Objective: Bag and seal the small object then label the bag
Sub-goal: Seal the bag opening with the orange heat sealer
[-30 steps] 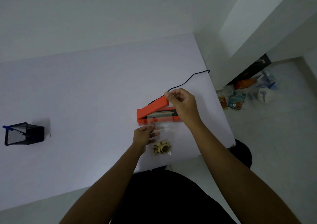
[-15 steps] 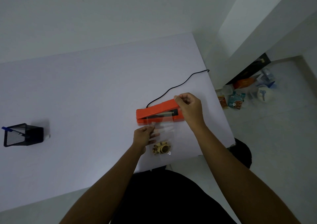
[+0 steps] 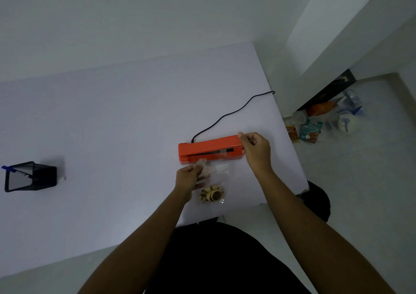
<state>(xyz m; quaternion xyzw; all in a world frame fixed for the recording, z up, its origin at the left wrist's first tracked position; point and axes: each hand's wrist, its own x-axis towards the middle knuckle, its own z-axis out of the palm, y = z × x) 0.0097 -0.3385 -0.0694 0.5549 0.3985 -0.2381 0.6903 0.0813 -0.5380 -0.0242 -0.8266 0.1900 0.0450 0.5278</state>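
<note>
Bag [image 3: 215, 176] of thin clear film lies on the table [image 3: 112, 136] just right of the left hand [image 3: 188, 180], whose fingers pinch its left edge near the mouth. Small tan object [image 3: 212, 195] sits at the bag's near end, below that hand. Just beyond, the mouth lies in the slot of the orange sealer [image 3: 210, 150]; the right hand [image 3: 255, 148] grips the sealer's lid end, fingers curled. Light, limp and slippery (likely to creep), the film wants holding flat by its edges.
</note>
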